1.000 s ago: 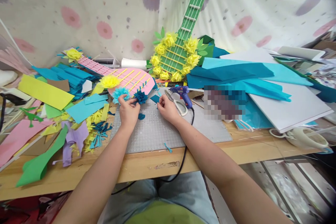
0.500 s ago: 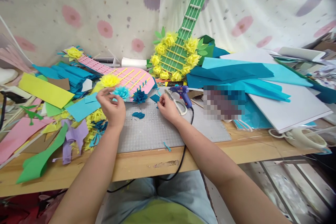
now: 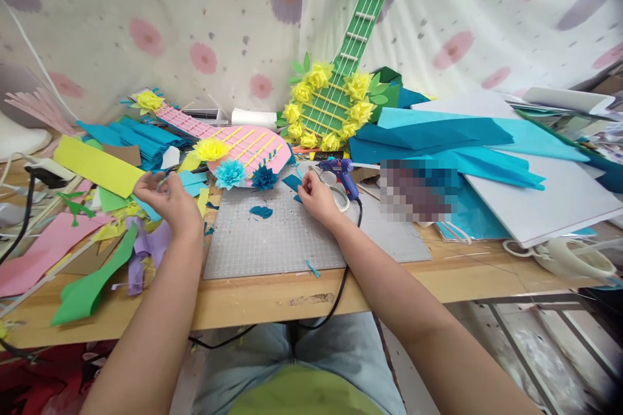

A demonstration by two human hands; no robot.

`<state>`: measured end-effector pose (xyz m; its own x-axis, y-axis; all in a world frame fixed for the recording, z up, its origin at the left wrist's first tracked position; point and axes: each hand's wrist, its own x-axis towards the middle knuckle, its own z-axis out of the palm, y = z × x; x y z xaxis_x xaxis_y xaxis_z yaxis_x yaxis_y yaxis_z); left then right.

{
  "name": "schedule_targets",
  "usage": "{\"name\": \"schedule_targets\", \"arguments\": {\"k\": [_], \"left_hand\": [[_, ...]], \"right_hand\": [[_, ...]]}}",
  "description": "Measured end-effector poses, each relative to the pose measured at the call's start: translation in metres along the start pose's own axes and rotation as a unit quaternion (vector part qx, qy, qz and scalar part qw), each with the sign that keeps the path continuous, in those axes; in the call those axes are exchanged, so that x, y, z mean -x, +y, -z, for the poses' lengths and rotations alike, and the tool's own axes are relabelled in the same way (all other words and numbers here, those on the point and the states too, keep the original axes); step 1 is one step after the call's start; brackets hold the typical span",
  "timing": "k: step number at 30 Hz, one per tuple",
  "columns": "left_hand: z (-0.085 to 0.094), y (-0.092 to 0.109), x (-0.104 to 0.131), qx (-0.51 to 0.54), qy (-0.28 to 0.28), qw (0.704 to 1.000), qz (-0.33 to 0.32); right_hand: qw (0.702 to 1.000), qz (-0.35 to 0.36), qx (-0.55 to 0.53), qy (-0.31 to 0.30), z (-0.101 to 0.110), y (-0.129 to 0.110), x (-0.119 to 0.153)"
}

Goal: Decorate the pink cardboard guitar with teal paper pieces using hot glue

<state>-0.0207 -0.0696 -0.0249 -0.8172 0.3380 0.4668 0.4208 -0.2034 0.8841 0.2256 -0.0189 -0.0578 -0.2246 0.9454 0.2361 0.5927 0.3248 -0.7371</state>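
My left hand point(image 3: 168, 201) hovers over the paper scraps at the left, its fingers loosely curled and apart, beside a yellow paper strip point(image 3: 95, 165). No held thing shows in it. My right hand point(image 3: 318, 198) is closed in a pinch above the grey cutting mat point(image 3: 263, 246). Dark blue paper point(image 3: 293, 182) lies at its fingertips; whether they grip a piece is hidden. Close to that hand are scissors point(image 3: 341, 198) and a blue glue gun point(image 3: 344, 175). Between the hands, a pink paper guitar point(image 3: 272, 142) carries a yellow flower point(image 3: 211, 148), a light blue flower point(image 3: 230, 174) and a dark blue flower point(image 3: 264, 177).
A green paper guitar point(image 3: 335, 104) with yellow flowers leans against the curtain. Blue paper sheets point(image 3: 428, 136) and white boards point(image 3: 545, 188) pile up at the right. The glue gun's black cord point(image 3: 344, 292) hangs over the table's front edge. Dark blue cut petals point(image 3: 261, 211) lie on the mat.
My left hand has moved left, away from the light blue flower to above the scraps. My right hand stays by the dark blue paper. The view has shifted slightly.
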Motion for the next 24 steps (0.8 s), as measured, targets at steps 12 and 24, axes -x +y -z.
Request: {"name": "schedule_targets", "arguments": {"k": [12,24], "left_hand": [[-0.003,-0.006,0.059,-0.291,-0.441,0.846,-0.07],[-0.002,-0.015,0.055,-0.217,-0.442,0.87,-0.026]], "right_hand": [[0.993,-0.026,0.089,-0.07,0.034,0.008,-0.005],[0.98,-0.144,0.134,0.024,0.109,0.056,0.009]]}}
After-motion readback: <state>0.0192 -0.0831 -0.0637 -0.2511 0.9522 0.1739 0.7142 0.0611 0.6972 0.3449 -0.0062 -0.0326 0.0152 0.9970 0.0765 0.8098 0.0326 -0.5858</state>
